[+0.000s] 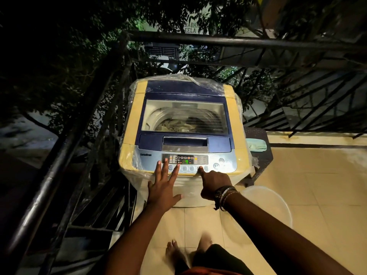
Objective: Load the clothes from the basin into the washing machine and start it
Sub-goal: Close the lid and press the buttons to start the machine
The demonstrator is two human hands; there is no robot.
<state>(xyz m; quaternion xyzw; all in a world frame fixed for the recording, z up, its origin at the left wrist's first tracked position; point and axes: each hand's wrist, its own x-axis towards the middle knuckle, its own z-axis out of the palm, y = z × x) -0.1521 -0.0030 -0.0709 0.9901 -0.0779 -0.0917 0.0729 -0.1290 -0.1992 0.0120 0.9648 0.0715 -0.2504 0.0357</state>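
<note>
Head view: one top-loading washing machine [182,126] stands directly ahead of both hands, its glass lid [184,116] closed; through the lid one heap of clothes [174,124] lies in the drum, beyond the fingertips, the number of garments not countable. The left hand [163,187] is spread flat, fingers straight and splayed, holding nothing; its fingertips rest on the near-left edge of the control panel [184,161]. The right hand [214,185] is curled with only the index finger extended, gripping nothing; that fingertip [200,168] presses one of the round buttons in the row below the display [186,162], which shows a lit green figure. One pale basin [278,203] sits on the floor just to the right of the right wrist, apparently empty, though its far side is hidden by the arm.

Handling, by judgement: the clothes are soft, limp and light, best gathered by the bunch, but with the lid shut the loading looks done; the buttons are small, stiff and close together under a clear plastic cover [234,92], so a single fingertip pressed squarely on the centre of one button seems the right hold; the plastic film may slip under the finger.

Count: one machine; one basin; one lid; two hands; one small teal tray [256,145] on one dark stool [260,155], beyond and right of the right hand.
</note>
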